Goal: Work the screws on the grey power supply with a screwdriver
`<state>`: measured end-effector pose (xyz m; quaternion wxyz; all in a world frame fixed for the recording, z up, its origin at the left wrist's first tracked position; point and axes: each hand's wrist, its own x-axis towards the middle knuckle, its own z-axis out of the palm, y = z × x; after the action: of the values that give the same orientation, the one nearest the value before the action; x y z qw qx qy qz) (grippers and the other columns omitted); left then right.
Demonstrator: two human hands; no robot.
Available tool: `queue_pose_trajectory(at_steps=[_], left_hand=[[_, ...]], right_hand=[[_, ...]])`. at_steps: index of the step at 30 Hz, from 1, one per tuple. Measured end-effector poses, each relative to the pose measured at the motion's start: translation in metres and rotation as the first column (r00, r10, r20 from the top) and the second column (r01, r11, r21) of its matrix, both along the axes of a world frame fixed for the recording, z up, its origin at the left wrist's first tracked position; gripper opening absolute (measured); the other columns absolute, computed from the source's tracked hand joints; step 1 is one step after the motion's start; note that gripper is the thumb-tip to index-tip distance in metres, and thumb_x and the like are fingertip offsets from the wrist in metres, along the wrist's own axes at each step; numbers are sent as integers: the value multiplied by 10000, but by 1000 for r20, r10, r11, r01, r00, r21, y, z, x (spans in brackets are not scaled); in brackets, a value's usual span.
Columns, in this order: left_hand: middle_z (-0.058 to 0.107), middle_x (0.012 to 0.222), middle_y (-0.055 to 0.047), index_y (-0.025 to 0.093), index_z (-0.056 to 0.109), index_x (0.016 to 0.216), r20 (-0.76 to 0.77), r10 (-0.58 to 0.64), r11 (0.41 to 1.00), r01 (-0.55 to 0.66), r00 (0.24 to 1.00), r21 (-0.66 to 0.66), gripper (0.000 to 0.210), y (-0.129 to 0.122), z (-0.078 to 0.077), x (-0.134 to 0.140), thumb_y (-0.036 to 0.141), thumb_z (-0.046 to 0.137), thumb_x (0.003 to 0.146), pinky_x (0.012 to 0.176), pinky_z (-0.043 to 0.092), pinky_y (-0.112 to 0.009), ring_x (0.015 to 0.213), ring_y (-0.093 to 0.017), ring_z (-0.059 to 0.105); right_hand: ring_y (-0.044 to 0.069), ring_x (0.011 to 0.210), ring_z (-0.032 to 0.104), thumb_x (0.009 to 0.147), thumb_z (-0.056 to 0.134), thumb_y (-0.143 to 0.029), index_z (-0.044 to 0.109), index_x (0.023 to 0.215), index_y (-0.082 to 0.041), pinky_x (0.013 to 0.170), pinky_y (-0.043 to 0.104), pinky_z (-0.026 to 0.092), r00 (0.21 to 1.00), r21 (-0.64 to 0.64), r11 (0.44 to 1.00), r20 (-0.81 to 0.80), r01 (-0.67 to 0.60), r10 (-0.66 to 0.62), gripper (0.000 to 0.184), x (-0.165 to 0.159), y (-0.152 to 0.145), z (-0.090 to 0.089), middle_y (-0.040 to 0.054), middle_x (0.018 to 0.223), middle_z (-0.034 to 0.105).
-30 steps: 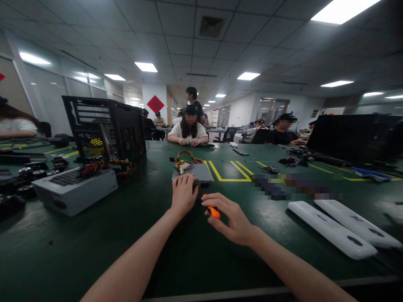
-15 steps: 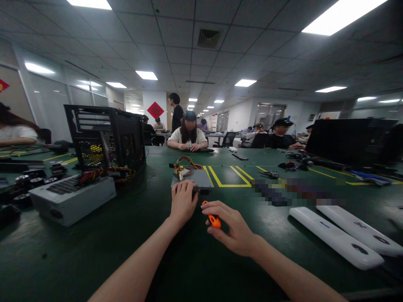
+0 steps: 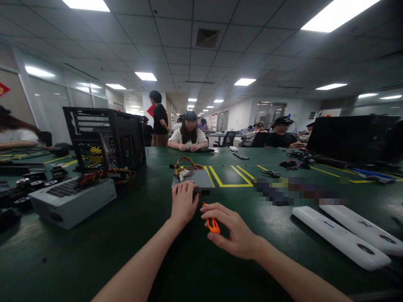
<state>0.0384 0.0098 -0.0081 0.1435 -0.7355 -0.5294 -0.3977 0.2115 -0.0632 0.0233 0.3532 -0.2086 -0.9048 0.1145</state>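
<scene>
L hand [image 3: 184, 203]: fingers laid over the near top edge of the gray PSU [image 3: 204, 177]; underside's hidden, so can't tell if it's gripping or just resting. R hand [image 3: 234, 228] has an orange-handled tool [image 3: 213, 226] pinched btwn. thumb & fingers, just in front of PSU, tip end pointing twd. it. PSU sits on the green table [image 3: 195, 268]; multicolor wires [image 3: 185, 160] w/ a wht. connector [image 3: 181, 175] bunch up at its back L. Yellow lines [image 3: 234, 185] run on the tabletop just R of PSU. Well L of PSU: bigger gray box [image 3: 74, 205], blk PC case [image 3: 134, 142] upright behind that. R of PSU & nearer: 2 wht. slabs [image 3: 336, 235] side by side. Beyond PSU, across the table, a seated person in a wht. top [image 3: 202, 136].
</scene>
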Motion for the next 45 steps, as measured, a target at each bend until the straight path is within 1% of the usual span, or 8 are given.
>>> queue_pose_trajectory(at_steps=[5, 7, 13, 22, 28, 36, 41, 45], left_hand=[[555, 1145, -40, 238, 512, 1017, 3, -2, 1000, 2, 1000, 3, 229, -1, 1, 0, 198, 488, 793, 991, 249, -409, 1112, -199, 453], [557, 1142, -38, 239, 513, 1013, 4, -2, 1000, 2, 1000, 2, 228, -1, 1, 0, 198, 494, 790, 988, 252, -409, 1108, -197, 456], [553, 1159, -40, 239, 515, 1011, 5, -3, 1000, 3, 1000, 1, 224, 1, 0, 0, 210, 497, 790, 986, 253, -415, 1121, -203, 451], [554, 1162, -44, 235, 521, 1015, -9, 7, 1000, -7, 1000, 11, 224, 1, 0, 0, 216, 491, 794, 969, 270, -410, 1113, -211, 459], [556, 1161, -35, 244, 517, 1022, -3, 0, 1000, 0, 1000, 16, 229, 2, -1, 0, 225, 494, 795, 969, 263, -405, 1111, -204, 458], [543, 1181, -41, 239, 507, 1044, -39, 0, 1000, 1, 999, 17, 254, -1, -1, -2, 224, 491, 791, 981, 249, -402, 1130, -206, 440], [540, 1183, -44, 227, 502, 1062, -75, -1, 1000, 0, 997, -10, 275, -4, -1, -4, 223, 486, 788, 970, 257, -397, 1113, -210, 443], [529, 1197, -43, 223, 493, 1076, -89, -11, 1000, 10, 996, -11, 298, -4, -1, -5, 215, 489, 779, 978, 249, -388, 1126, -207, 430]], right_hand=[[190, 937, 574, 804, 564, -329, 457, 999, -206, 800, 341, 473, 992, -66, 995, -96, 70, -76, 254, 2, 5, -10, 82, 1049, 542], [187, 919, 577, 802, 569, -335, 458, 989, -205, 789, 334, 475, 991, -69, 995, -109, 68, -75, 253, 3, 4, -9, 78, 1040, 542], [190, 1069, 504, 868, 462, -285, 485, 1150, -213, 896, 345, 425, 1000, -25, 999, -12, -27, 27, 292, 2, -2, 2, 96, 1168, 478], [190, 960, 550, 812, 534, -274, 478, 1019, -187, 834, 340, 451, 994, -33, 998, -95, 51, -54, 231, 3, 1, -4, 81, 996, 551], [178, 1017, 524, 845, 500, -279, 494, 1128, -198, 862, 319, 440, 1000, -13, 1000, 13, -11, 11, 294, 3, -2, 2, 90, 1129, 504], [193, 1014, 526, 815, 549, -287, 517, 1017, -185, 863, 336, 441, 1000, 40, 999, -15, 19, -18, 228, 4, -2, -1, 87, 1032, 557], [198, 1046, 505, 821, 535, -275, 515, 1065, -180, 884, 350, 430, 1000, 32, 999, 0, -12, 12, 263, 4, -1, -3, 100, 1091, 526], [190, 1037, 516, 843, 522, -283, 509, 1087, -202, 884, 349, 429, 1000, 54, 999, -21, 4, -3, 258, 4, 3, -6, 86, 1096, 536]])
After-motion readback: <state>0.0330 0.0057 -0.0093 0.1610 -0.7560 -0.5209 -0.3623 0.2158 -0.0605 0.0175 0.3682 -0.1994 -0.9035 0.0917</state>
